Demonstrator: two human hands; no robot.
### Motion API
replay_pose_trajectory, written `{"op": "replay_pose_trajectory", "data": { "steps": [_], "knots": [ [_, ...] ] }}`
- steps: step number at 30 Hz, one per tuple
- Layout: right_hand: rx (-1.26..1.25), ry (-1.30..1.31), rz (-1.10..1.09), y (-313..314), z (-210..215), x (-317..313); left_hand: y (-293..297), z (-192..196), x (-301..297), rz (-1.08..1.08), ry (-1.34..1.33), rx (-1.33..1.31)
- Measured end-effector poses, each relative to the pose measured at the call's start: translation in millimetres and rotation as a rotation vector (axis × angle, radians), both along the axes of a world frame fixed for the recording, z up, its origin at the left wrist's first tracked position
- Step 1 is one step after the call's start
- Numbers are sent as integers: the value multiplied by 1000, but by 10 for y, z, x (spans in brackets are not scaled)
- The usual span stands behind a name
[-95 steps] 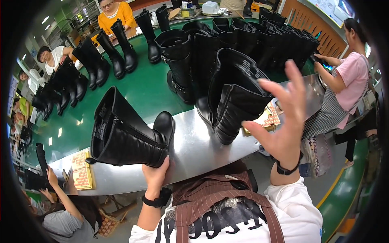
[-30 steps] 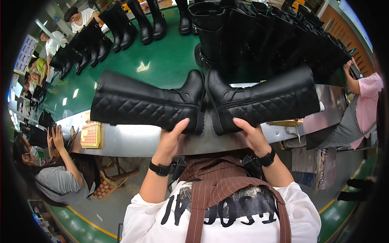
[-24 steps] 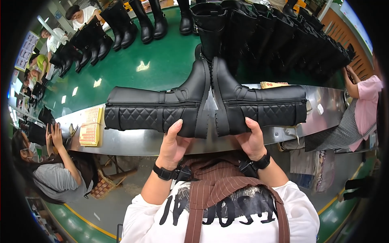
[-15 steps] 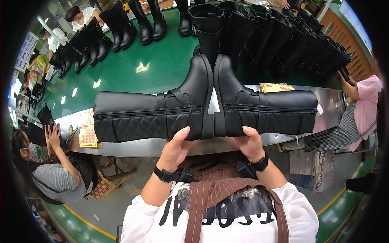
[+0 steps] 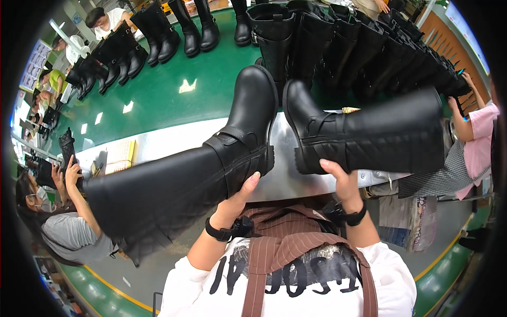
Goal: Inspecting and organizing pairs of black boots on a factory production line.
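My left hand [image 5: 238, 198] grips a tall black boot [image 5: 174, 169] near its heel, thumb on the side and fingers hidden beneath. The boot's toe points away from me and its shaft slants down to the left, slightly blurred. In my right hand [image 5: 340, 182] is a matching black boot [image 5: 364, 132], held by the ankle near the heel, with its shaft stretching to the right and tilted a little upward. Both have crossed ankle straps and a side zipper. Their soles face each other across a gap above the metal edge [image 5: 280, 185] of the table.
Rows of black boots stand on the green table [image 5: 158, 105], at the far left and densely at the far right [image 5: 338, 53]. A yellow-edged stack of cards [image 5: 120, 156] lies at left. Co-workers sit at left [image 5: 68, 227] and right [image 5: 475, 127].
The two boots have moved apart from sole-to-sole contact. The left one has turned, its shaft swinging down and left; the right one's shaft has tilted up and moved right.
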State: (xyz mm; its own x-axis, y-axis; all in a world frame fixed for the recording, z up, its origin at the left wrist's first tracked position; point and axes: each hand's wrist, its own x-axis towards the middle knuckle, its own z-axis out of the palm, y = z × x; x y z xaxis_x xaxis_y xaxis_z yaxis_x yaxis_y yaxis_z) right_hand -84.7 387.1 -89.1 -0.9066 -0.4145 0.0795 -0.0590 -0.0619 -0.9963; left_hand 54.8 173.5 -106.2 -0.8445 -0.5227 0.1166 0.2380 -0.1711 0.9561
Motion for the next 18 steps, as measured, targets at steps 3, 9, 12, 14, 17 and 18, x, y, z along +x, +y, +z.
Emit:
{"op": "replay_pose_trajectory", "data": {
  "steps": [3, 9, 12, 14, 17, 18],
  "knots": [
    [503, 231, -106, 36, 116, -138, -14, 11, 74, 55, -66, -287],
    [1468, 352, 85, 126, 680, 78, 2, 68, 162, 119, -142, -568],
    [659, 669, 199, 7, 892, 282, 33, 79, 162, 91, -143, -586],
    [324, 850, 194, -182, 930, 307, 84, 88, 163, 62, -143, -564],
    [391, 1060, 278, -470, 916, 245, 147, 133, 173, 30, -140, -570],
    [354, 1167, 240, -537, 902, 252, 163, 162, 182, 19, -140, -572]
  ]
}}
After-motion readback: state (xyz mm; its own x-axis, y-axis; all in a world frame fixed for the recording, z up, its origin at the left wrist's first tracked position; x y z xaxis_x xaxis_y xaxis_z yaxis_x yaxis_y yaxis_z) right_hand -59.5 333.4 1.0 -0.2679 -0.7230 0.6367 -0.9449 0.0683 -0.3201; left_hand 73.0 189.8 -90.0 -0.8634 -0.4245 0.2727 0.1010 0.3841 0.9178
